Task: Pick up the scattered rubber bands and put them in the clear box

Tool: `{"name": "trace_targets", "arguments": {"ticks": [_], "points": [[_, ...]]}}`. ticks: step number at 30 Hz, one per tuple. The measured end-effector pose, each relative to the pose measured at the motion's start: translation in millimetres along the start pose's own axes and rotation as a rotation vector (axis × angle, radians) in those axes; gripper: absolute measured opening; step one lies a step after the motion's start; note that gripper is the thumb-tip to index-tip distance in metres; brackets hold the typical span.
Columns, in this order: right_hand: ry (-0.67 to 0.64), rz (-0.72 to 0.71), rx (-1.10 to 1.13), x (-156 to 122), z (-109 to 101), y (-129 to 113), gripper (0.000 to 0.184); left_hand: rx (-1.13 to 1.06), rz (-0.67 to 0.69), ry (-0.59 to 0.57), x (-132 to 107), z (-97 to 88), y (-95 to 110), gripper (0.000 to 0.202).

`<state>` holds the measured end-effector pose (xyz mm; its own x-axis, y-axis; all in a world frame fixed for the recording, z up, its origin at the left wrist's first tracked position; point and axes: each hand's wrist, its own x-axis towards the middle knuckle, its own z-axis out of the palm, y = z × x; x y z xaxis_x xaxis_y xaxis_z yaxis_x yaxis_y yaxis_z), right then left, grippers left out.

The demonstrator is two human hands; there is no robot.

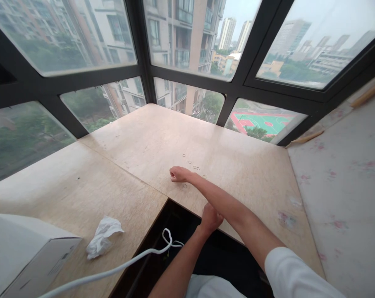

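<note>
Several small thin rings lie scattered on the pale wooden tabletop (252,165), among them one ring (184,155) farthest from me and another ring (185,186) close to my right wrist. Across the table reaches my right hand (179,174), its fingers curled into a fist beside the rings; whatever may be inside the fist is hidden. My left hand (210,217) is closed too, at the table's near edge. It is partly behind my right forearm (233,209) in this view, and whether they touch is hard to tell. Anything in its fingers is hidden.
At the left stand a white box (26,240) and a crumpled tissue (103,236). A white cable (122,267) loops over the dark gap in the tabletop. Dark-framed windows (146,74) line the back; a flowered wall (345,186) bounds the right side.
</note>
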<state>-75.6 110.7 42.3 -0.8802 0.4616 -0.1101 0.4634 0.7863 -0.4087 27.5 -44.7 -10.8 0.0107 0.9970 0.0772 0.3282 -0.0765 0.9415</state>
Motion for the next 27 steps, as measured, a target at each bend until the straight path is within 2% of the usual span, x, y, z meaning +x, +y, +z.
{"name": "trace_targets", "arguments": {"ticks": [6, 11, 19, 27], "points": [[0.313, 0.128, 0.327, -56.1, -8.8, 18.8, 0.006, 0.271, 0.235, 0.065, 3.7, 3.3, -3.4, 0.012], [0.487, 0.218, 0.615, -116.6, -12.9, 31.1, 0.013, 0.272, 0.331, 0.093, 5.3, 2.4, -0.6, 0.017], [0.772, 0.352, 0.877, -204.8, -3.4, 45.1, 0.011, 0.287, 0.356, 0.074, 8.7, 4.1, -3.0, 0.019], [0.989, 0.557, 0.89, -297.7, 7.6, 52.3, 0.029, 0.286, 0.373, 0.055, 10.1, 1.1, -5.3, 0.019]]}}
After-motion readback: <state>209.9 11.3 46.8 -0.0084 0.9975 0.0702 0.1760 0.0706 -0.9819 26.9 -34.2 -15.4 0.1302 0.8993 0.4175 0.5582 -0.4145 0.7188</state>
